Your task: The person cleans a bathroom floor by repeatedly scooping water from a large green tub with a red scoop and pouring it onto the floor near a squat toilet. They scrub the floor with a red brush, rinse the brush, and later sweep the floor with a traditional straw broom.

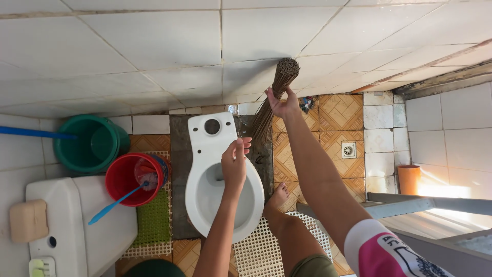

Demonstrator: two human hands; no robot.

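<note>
Right hand [283, 105] closed around bound top of stick broom [271, 100], bristle end angled down behind white toilet [220, 174]. Left hand [234, 164] hovers over bowl, fingers pinched together, nothing visibly held. Broom likely light, stiff at bundle, springy toward tips; best held near tied end. Red bucket [134, 178] and green bucket [92, 143] stand left of toilet on floor.

- No packages, labels, signs or screens show anywhere in this bathroom view; nothing on the tiled walls or floor carries 1 either.
</note>
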